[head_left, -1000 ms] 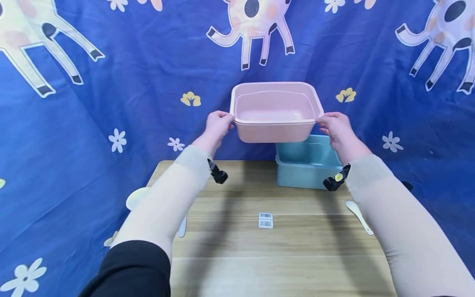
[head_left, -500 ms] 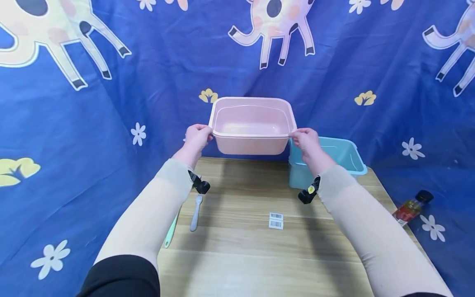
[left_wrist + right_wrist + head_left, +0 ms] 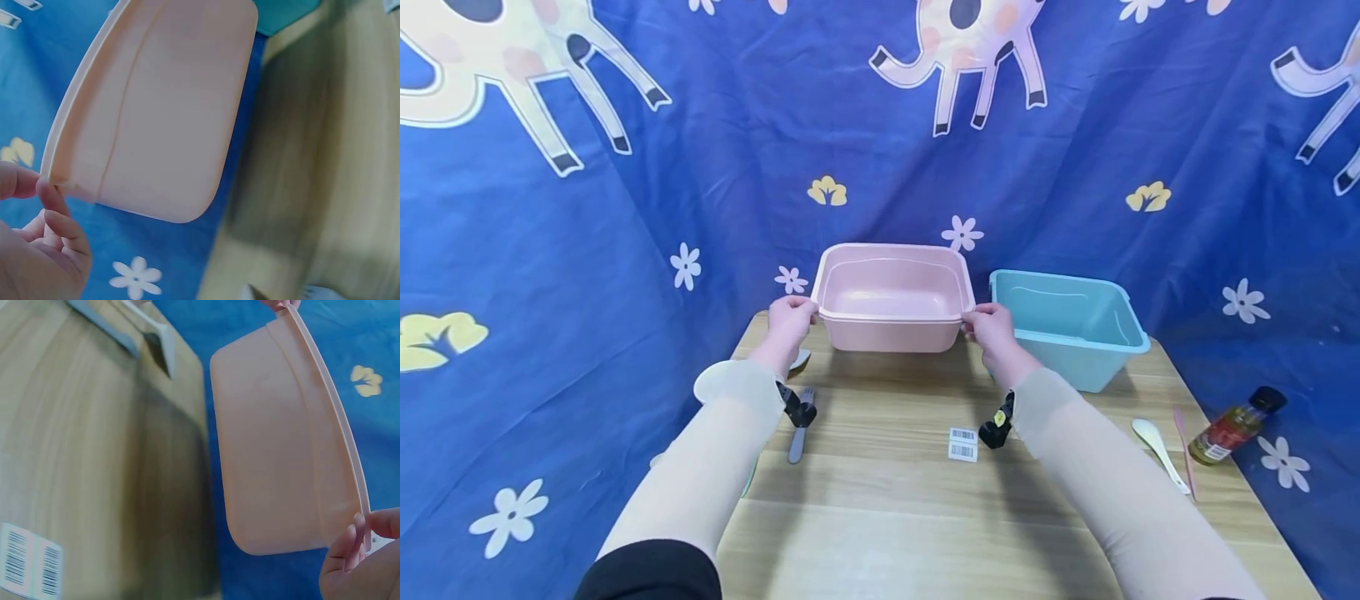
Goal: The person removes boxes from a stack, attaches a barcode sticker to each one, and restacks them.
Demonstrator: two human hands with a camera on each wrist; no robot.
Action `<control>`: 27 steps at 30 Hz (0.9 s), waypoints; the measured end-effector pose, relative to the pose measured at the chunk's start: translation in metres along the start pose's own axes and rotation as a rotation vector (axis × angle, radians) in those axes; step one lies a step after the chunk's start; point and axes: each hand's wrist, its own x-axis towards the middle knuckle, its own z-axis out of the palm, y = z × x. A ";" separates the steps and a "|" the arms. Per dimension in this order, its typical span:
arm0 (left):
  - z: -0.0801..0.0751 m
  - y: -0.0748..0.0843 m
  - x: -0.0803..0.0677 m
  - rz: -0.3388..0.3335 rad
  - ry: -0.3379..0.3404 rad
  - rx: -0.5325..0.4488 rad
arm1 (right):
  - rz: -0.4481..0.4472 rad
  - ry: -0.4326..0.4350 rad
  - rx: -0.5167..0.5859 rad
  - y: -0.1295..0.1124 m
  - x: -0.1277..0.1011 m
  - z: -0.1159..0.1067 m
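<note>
In the head view a pink plastic basin point(image 3: 895, 336) hangs over the back of the wooden table, its open top facing up and tilted toward me. My left hand point(image 3: 792, 323) pinches its rim at the near left corner. At the near right corner my right hand point(image 3: 992, 327) pinches the same rim between thumb and fingers. Both wrist views show the basin's underside and side wall, with a strip of blue cloth between it and the tabletop. A teal basin point(image 3: 1075, 367) stands on the table just right of the pink one, behind my right forearm.
A grey fork point(image 3: 802, 429) lies near my left wrist, with a white-headed utensil point(image 3: 800, 362) behind it. Barcode stickers point(image 3: 962, 444) mark the table's middle. On the right lie a white spoon point(image 3: 1161, 454), a thin pink utensil point(image 3: 1186, 454) and a black-capped bottle point(image 3: 1228, 429). Blue cloth surrounds the table.
Both hands have brought the pink basin left and down, from overlapping the teal basin to beside it. The head view has shifted; the bottle and pink utensil now show on the right.
</note>
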 end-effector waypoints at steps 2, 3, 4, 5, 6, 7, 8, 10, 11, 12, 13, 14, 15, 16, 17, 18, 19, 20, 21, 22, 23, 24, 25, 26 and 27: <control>0.002 -0.010 -0.002 -0.020 0.004 0.012 | 0.024 0.004 -0.018 0.009 -0.001 0.001; 0.003 -0.014 -0.003 -0.029 0.005 0.020 | 0.035 0.005 -0.033 0.014 -0.002 0.001; 0.003 -0.019 -0.004 -0.040 0.005 0.028 | 0.042 0.005 -0.046 0.019 -0.003 0.001; 0.004 -0.023 -0.005 -0.054 0.005 0.035 | 0.043 0.007 -0.055 0.023 -0.003 0.001; 0.004 -0.027 -0.005 -0.064 0.002 0.048 | 0.045 0.006 -0.062 0.027 -0.003 0.001; 0.005 -0.031 -0.006 -0.074 -0.002 0.056 | 0.046 0.004 -0.067 0.031 -0.004 0.001; 0.005 -0.035 -0.006 -0.078 -0.004 0.057 | 0.048 0.003 -0.069 0.034 -0.004 0.001; 0.007 -0.042 -0.006 -0.080 -0.007 0.057 | 0.046 0.004 -0.068 0.041 -0.003 0.001; 0.007 -0.045 -0.006 -0.081 -0.011 0.054 | 0.049 0.005 -0.069 0.044 -0.003 0.000; 0.008 -0.048 -0.005 -0.081 -0.012 0.054 | 0.053 0.005 -0.072 0.047 -0.003 0.000; 0.009 -0.050 -0.005 -0.084 -0.012 0.053 | 0.057 0.007 -0.079 0.050 -0.003 0.000; 0.011 -0.052 -0.005 -0.084 -0.012 0.049 | 0.056 0.008 -0.082 0.052 -0.003 0.000; 0.012 -0.054 -0.005 -0.087 -0.013 0.047 | 0.058 0.010 -0.085 0.055 -0.003 -0.001; 0.012 -0.056 -0.005 -0.094 -0.019 0.047 | 0.059 0.010 -0.088 0.058 -0.003 -0.002; 0.013 -0.057 -0.006 -0.099 -0.021 0.052 | 0.061 0.007 -0.091 0.060 -0.003 -0.002; 0.013 -0.058 -0.006 -0.103 -0.021 0.055 | 0.062 0.006 -0.095 0.062 -0.003 -0.003; 0.014 -0.059 -0.007 -0.099 -0.022 0.055 | 0.060 0.005 -0.095 0.064 -0.003 -0.003; 0.014 -0.061 -0.007 -0.096 -0.021 0.055 | 0.061 0.003 -0.095 0.065 -0.003 -0.004; 0.015 -0.063 -0.006 -0.096 -0.021 0.058 | 0.063 0.003 -0.095 0.066 -0.002 -0.005; 0.015 -0.067 -0.005 -0.082 -0.019 0.056 | 0.062 0.002 -0.095 0.067 -0.002 -0.005; 0.016 -0.069 -0.004 -0.076 -0.012 0.060 | 0.060 0.001 -0.094 0.067 -0.002 -0.005; 0.016 -0.072 -0.003 -0.073 -0.007 0.056 | 0.060 0.002 -0.095 0.068 -0.002 -0.005; 0.017 -0.075 -0.001 -0.070 -0.003 0.056 | 0.058 0.002 -0.090 0.069 -0.001 -0.006; 0.018 -0.077 0.000 -0.071 0.001 0.058 | 0.058 0.002 -0.091 0.070 0.000 -0.006; 0.020 -0.079 0.001 -0.072 0.006 0.056 | 0.056 0.003 -0.090 0.070 0.000 -0.007</control>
